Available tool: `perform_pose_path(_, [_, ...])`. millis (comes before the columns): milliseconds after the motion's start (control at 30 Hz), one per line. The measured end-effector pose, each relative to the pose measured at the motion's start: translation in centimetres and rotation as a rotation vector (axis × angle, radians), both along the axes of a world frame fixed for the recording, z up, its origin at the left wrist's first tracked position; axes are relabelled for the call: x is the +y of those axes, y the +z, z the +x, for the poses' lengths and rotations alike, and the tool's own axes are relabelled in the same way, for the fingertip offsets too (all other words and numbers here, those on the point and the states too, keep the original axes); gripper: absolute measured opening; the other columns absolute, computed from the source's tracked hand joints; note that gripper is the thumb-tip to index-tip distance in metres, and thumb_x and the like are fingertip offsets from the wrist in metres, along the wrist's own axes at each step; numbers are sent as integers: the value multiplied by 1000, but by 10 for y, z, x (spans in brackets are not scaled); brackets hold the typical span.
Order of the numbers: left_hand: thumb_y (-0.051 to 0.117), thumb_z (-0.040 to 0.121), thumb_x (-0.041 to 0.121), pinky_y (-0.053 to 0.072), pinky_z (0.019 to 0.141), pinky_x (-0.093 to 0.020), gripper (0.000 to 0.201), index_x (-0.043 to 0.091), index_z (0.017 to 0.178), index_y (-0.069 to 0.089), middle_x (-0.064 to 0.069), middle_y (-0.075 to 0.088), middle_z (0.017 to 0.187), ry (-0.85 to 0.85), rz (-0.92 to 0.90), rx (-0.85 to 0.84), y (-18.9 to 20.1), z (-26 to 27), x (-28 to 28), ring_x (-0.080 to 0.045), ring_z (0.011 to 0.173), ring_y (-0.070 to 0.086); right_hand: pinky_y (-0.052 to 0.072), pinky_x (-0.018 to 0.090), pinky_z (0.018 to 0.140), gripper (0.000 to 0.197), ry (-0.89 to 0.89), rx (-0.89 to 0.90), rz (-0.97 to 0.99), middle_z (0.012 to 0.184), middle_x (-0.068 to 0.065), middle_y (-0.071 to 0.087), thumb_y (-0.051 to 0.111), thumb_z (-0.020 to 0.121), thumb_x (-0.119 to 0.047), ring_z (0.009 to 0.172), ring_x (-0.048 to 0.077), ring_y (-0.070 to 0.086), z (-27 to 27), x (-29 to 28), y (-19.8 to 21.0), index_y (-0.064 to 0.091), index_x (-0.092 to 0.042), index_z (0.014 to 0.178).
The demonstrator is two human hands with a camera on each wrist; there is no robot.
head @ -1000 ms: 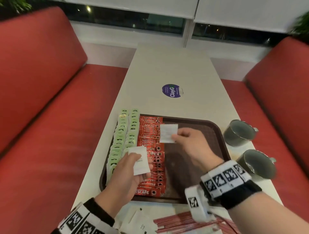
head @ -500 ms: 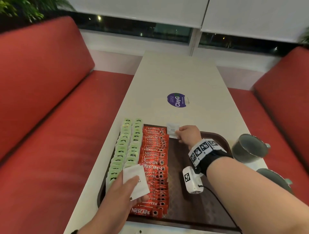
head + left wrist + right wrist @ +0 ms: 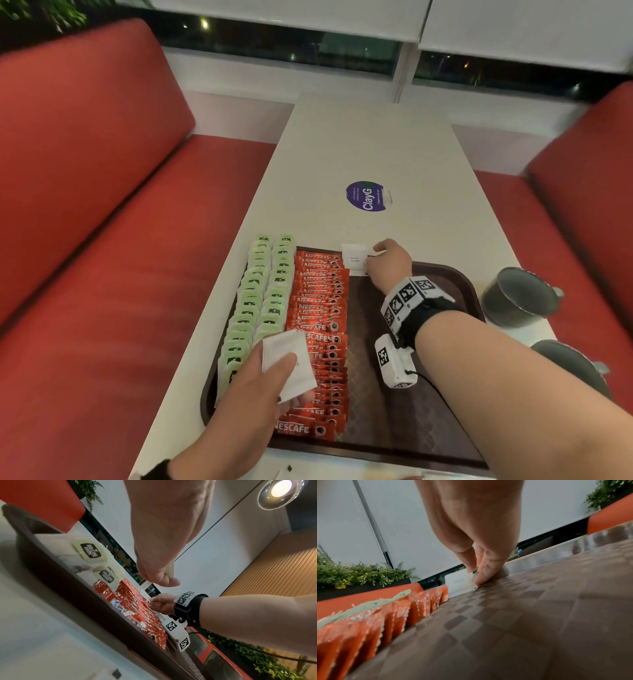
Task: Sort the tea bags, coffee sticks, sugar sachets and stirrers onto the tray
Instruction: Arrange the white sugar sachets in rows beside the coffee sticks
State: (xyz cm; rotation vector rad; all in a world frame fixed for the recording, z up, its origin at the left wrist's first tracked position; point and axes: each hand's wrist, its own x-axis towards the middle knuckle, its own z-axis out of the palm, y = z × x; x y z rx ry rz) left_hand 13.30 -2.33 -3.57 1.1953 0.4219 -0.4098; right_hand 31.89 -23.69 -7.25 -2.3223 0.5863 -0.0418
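A brown tray (image 3: 455,284) holds two rows of green tea bags (image 3: 263,301) at its left and a row of red coffee sticks (image 3: 322,329) beside them. My right hand (image 3: 373,262) pinches a white sugar sachet (image 3: 355,258) by its right edge at the tray's far end, just right of the coffee sticks. In the right wrist view that sugar sachet (image 3: 458,582) stands with its lower edge on the tray floor (image 3: 522,615). My left hand (image 3: 284,371) holds a second white sugar sachet (image 3: 291,363) above the near coffee sticks.
Two grey cups (image 3: 517,298) (image 3: 568,363) stand on the table right of the tray. A purple round sticker (image 3: 368,196) lies further up the white table (image 3: 359,144). Red benches (image 3: 102,274) run along both sides. Loose white packets (image 3: 287,474) show at the bottom edge.
My right hand carried its sugar sachet away from me and lowered it to the tray's far end beside the coffee sticks. My left hand kept hold of its sachet.
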Motion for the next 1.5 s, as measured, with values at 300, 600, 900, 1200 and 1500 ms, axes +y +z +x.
perform_pose_path(300, [55,94,13,56,71,-38,27,22,119,55,-12,64,111,-1,-79,-12,7,7,-5,-29,97,63,51,29,66,8,130,-38,366,95,8,69,59,89,-11,82,19,63,-36,3,45,63,-16,83])
perform_pose_path(600, [57,90,14,56,67,-33,29,24,117,58,-8,67,113,23,-103,-123,14,11,-18,-26,99,67,43,21,58,10,613,154,516,62,-9,61,76,80,-14,54,2,53,-139,38,72,68,-19,75])
perform_pose_path(900, [43,99,20,59,61,-39,18,14,109,57,-22,67,97,66,-125,17,15,7,-14,-30,84,66,37,17,44,18,196,-45,353,57,-1,58,70,81,-3,38,1,45,-79,-7,69,62,-12,68])
perform_pose_path(1200, [48,98,13,59,65,-38,22,24,117,54,-16,67,110,29,-88,29,15,3,-9,-29,93,70,55,32,68,24,40,160,245,66,6,59,64,87,-4,58,17,56,-13,-19,22,54,-15,68])
perform_pose_path(1500, [55,94,12,59,66,-36,23,27,112,57,-5,64,111,34,-26,14,8,3,-6,-25,101,62,58,38,80,17,6,180,281,75,9,62,64,88,-4,74,21,64,-4,-5,16,54,-12,76])
